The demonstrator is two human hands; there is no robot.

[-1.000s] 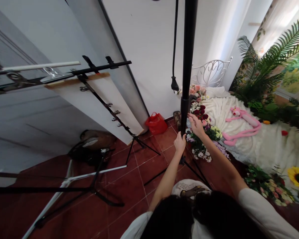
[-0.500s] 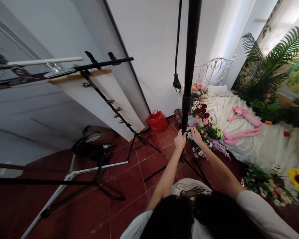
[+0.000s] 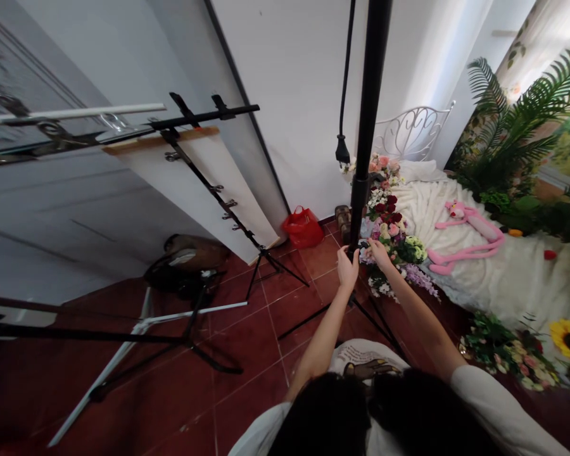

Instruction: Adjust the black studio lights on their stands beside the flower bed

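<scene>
A black light stand [image 3: 371, 95] rises upright in front of me, its tripod legs spread over the floor below my hands. My left hand [image 3: 348, 269] is wrapped round the lower part of its pole. Beside it, my right hand [image 3: 379, 254] is closed at a small dark knob [image 3: 363, 244] on the right side of the pole, with the fingertips bent toward it. A black cable with a plug [image 3: 342, 149] hangs down left of the pole.
Artificial flowers [image 3: 392, 231] edge a bed with a white cover [image 3: 513, 285] and a pink plush toy [image 3: 479, 231] on my right. Leftward stand a backdrop stand [image 3: 204, 180] with clips, a red bag [image 3: 303, 227] and white and black stand legs [image 3: 171, 316].
The view has shifted slightly, so most things sit a little further right. My right hand's fingers have moved a little at the knob. My left hand stays round the pole.
</scene>
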